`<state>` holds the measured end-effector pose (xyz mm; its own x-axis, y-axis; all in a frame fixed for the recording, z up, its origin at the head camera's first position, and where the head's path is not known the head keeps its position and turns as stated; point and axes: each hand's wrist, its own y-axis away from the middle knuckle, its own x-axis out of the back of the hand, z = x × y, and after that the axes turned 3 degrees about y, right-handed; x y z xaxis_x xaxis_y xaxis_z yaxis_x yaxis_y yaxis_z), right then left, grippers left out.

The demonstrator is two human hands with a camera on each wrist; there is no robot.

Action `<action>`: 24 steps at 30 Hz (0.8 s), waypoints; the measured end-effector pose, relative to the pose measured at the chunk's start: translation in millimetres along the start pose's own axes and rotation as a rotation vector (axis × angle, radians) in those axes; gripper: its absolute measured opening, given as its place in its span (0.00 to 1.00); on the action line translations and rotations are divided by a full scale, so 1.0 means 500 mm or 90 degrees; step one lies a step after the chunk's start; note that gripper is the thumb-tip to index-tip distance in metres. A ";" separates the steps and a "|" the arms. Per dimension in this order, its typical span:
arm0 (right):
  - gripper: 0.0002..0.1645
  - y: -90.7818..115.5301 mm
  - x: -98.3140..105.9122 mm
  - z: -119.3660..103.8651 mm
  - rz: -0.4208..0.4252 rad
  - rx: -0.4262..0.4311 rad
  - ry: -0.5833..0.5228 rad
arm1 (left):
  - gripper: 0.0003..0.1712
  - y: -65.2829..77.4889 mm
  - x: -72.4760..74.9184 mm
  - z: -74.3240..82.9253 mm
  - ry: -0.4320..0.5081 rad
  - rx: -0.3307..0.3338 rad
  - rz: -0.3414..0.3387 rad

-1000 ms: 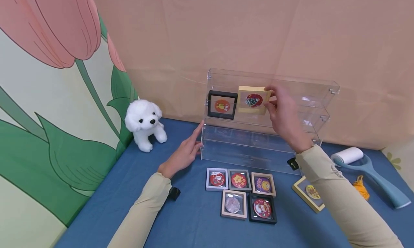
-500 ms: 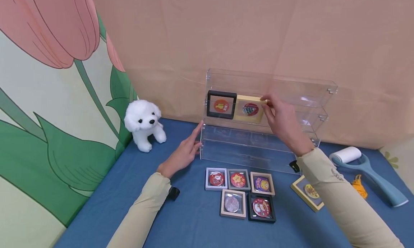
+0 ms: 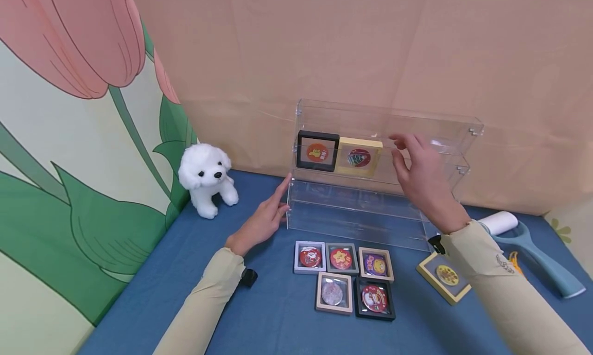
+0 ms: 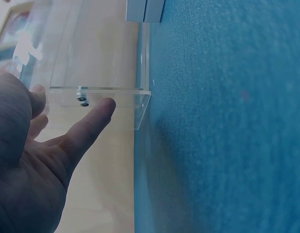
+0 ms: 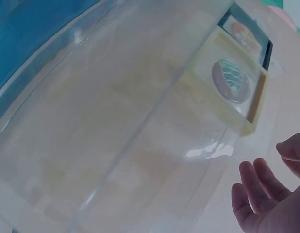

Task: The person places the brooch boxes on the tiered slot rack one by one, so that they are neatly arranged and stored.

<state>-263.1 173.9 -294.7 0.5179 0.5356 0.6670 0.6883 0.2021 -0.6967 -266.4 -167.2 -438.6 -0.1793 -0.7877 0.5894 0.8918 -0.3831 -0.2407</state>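
A clear tiered display rack (image 3: 352, 218) stands against the back wall. On an upper tier a black-framed badge case (image 3: 317, 151) with a thumbs-up badge stands beside a yellow-framed badge case (image 3: 359, 157) with a red and green badge. My right hand (image 3: 421, 172) hovers just right of the yellow case, fingers loosely bent, holding nothing; the right wrist view shows a gap between the fingertips and the case (image 5: 232, 80). With straight fingers my left hand (image 3: 261, 221) touches the rack's left side panel; in the left wrist view one finger lies along the clear panel (image 4: 96, 91).
Several framed badge cases (image 3: 342, 258) lie in two rows before the rack. Another yellow-framed case (image 3: 445, 278) lies by my right sleeve. A blue-handled lint roller (image 3: 533, 247) and an orange item (image 3: 514, 261) are at right. A white plush dog (image 3: 207, 180) sits at left.
The yellow case has come down onto the tier beside the black one. My right hand has let go of it and moved away to the right. The left hand has stayed put.
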 end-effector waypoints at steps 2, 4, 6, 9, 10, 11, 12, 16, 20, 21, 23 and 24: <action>0.19 0.008 0.010 0.000 -0.001 0.014 0.007 | 0.51 0.001 0.000 0.001 -0.003 0.001 0.000; 0.19 0.018 0.020 0.003 -0.002 0.028 0.012 | 0.50 0.001 0.000 0.002 -0.004 -0.001 0.001; 0.19 0.030 0.030 0.004 -0.005 0.035 0.017 | 0.50 0.001 0.000 0.001 0.000 -0.004 0.002; 0.20 0.051 0.048 0.004 -0.016 0.042 0.033 | 0.50 0.001 -0.001 0.001 0.004 -0.003 0.001; 0.21 0.059 0.054 0.004 -0.020 0.045 0.040 | 0.50 0.001 -0.001 0.001 0.005 -0.002 0.000; 0.22 0.066 0.059 0.005 -0.024 0.050 0.046 | 0.50 0.001 -0.001 0.001 0.005 0.000 -0.002; 0.23 0.074 0.065 0.005 -0.027 0.054 0.052 | 0.50 0.002 -0.001 0.001 0.006 0.003 -0.002; 0.28 0.103 0.085 0.008 -0.032 0.066 0.066 | 0.50 0.002 -0.001 0.001 0.002 0.009 -0.002; 0.29 0.129 0.103 0.016 -0.034 0.066 0.083 | 0.50 0.001 0.000 0.002 0.000 0.009 0.001; 0.29 0.136 0.107 0.019 -0.035 0.068 0.091 | 0.50 0.001 0.000 0.002 -0.001 0.010 0.001; 0.29 0.150 0.113 0.026 -0.038 0.073 0.104 | 0.50 0.000 -0.001 0.003 0.000 0.012 -0.001; 0.29 0.158 0.116 0.029 -0.041 0.074 0.113 | 0.50 0.000 -0.001 0.003 0.001 0.013 -0.002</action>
<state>-186.1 232.9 -314.8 0.5625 0.3679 0.7404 0.6650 0.3307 -0.6696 -265.5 -166.1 -438.0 -0.1823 -0.7878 0.5884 0.8994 -0.3755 -0.2240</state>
